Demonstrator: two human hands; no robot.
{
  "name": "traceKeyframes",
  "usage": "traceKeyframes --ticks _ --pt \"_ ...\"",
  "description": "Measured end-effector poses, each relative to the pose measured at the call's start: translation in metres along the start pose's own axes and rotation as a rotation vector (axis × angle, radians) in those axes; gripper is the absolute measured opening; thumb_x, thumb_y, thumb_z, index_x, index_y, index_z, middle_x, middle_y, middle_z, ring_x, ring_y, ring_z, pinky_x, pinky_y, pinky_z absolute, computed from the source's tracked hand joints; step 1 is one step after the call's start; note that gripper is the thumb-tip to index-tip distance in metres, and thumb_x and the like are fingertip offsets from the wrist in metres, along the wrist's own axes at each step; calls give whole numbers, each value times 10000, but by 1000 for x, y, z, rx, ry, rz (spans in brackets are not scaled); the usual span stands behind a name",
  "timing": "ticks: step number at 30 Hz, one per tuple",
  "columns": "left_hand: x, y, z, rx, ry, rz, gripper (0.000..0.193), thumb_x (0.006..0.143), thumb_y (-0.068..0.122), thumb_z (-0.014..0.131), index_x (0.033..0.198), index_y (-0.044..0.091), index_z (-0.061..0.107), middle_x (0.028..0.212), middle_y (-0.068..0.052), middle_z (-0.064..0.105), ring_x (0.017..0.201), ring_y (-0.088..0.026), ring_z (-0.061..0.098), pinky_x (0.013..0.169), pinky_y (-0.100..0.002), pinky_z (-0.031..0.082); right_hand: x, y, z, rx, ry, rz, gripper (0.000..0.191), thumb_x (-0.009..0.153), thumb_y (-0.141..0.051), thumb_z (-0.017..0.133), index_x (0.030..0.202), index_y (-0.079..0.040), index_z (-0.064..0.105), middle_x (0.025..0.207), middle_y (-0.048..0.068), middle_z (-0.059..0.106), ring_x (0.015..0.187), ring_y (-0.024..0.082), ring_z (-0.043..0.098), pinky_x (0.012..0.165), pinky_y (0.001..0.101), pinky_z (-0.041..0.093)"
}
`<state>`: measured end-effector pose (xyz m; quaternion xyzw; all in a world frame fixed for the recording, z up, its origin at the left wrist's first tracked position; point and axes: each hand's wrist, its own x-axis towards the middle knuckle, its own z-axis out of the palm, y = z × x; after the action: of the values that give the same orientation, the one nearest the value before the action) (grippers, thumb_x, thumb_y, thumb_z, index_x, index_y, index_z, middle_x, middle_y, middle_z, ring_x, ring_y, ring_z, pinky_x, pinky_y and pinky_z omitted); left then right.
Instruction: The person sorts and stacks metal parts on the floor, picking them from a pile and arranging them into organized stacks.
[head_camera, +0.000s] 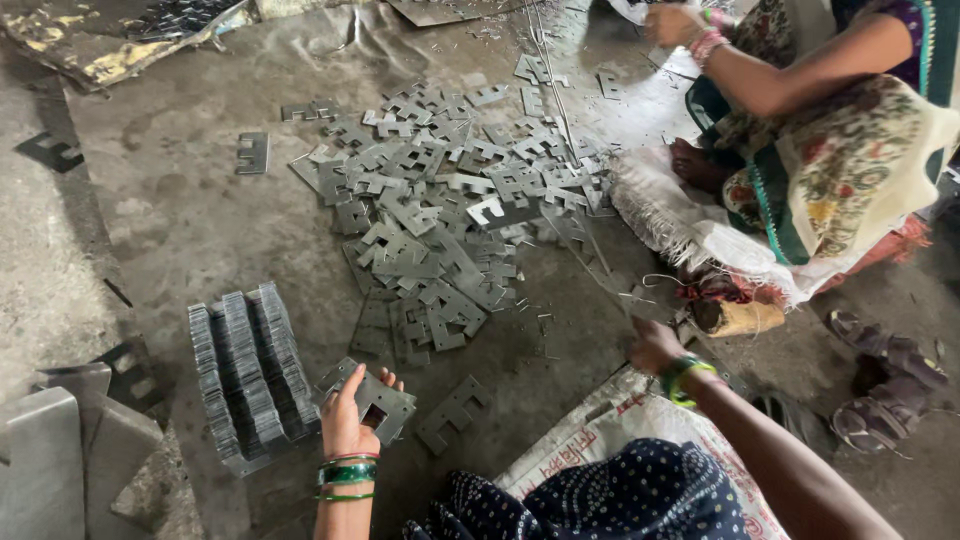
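Note:
My left hand (349, 417), with green bangles on the wrist, grips a small stack of flat grey metal stampings (378, 402) low at the centre left. Beside it stands a tidy upright stack of the same stampings (248, 372). My right hand (654, 347), with a green band on the wrist, reaches out to the right and rests closed near thin wires on the floor; I cannot make out what it holds. A loose heap of stampings (440, 215) is spread over the floor ahead.
Another person sits at the upper right in patterned clothes, one hand (672, 24) raised. A white woven sack (668, 215) lies beside them. Sandals (885, 385) are at the right. Grey metal pieces (60, 450) stand at the lower left. A single stamping (253, 153) lies apart.

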<state>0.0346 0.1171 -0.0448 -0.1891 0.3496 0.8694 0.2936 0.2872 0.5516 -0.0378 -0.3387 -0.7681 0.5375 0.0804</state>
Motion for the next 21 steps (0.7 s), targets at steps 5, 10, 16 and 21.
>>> traceKeyframes --ticks 5,10,16,21 --pt "16 -5 0 5 5 -15 169 935 115 670 1027 2 583 907 -185 684 814 -295 695 783 -503 603 19 -30 37 -734 113 -62 614 813 -113 640 1417 -126 529 957 216 721 840 327 713 696 434 570" --pt "27 -13 -8 26 24 -54 181 940 116 667 1041 -13 589 930 -196 692 836 -299 699 795 -496 606 9 -44 7 -570 196 80 597 864 -229 625 1454 -168 560 1067 197 758 887 353 781 771 441 608" --pt "29 -11 -10 5 25 -42 175 939 128 669 1019 2 578 929 -183 677 835 -292 701 800 -497 613 34 -32 -43 -743 429 99 614 788 -185 684 1400 -193 630 1167 244 710 1045 427 686 895 484 551" --pt "28 -11 -5 19 54 -22 164 931 111 664 1023 -13 610 908 -187 683 808 -297 700 791 -496 616 75 -39 -3 -817 392 175 547 795 -207 683 1336 -131 658 1153 257 718 1056 437 687 886 475 565"
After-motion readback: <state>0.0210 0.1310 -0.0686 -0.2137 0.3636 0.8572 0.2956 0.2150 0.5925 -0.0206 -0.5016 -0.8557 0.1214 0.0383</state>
